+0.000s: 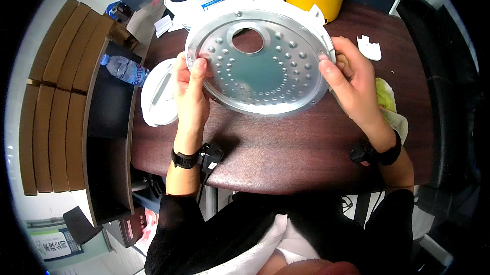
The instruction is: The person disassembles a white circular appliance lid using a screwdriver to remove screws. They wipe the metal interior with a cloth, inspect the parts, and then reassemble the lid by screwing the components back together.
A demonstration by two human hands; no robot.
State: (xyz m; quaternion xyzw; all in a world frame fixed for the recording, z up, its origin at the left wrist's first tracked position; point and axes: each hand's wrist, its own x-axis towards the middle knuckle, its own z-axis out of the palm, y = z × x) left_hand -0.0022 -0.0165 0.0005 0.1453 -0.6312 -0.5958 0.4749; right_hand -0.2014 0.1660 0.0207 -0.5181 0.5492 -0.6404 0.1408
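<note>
A rice cooker lid [255, 78] is held up in front of me over the dark wooden table, its metal inner side facing me. Rows of small dimples and one round hole mark the metal, and a white plastic rim shows behind it. My left hand [193, 83] grips the lid's left edge, thumb on the metal face. On the opposite edge my right hand [356, 78] is closed the same way, its other fingers partly behind the rim. Beside my left hand lies a white oval cover [157, 99]. The white rice cooker body [177, 5] stands behind the lid, partly hidden.
A yellow electric pot [325, 9] with a glass lid stands at the back. Near my right hand are a small white plastic piece [369, 49] and a green and white cloth [386, 96]. A water bottle [122, 69] lies at the left, beside stacked cardboard boxes [43, 137].
</note>
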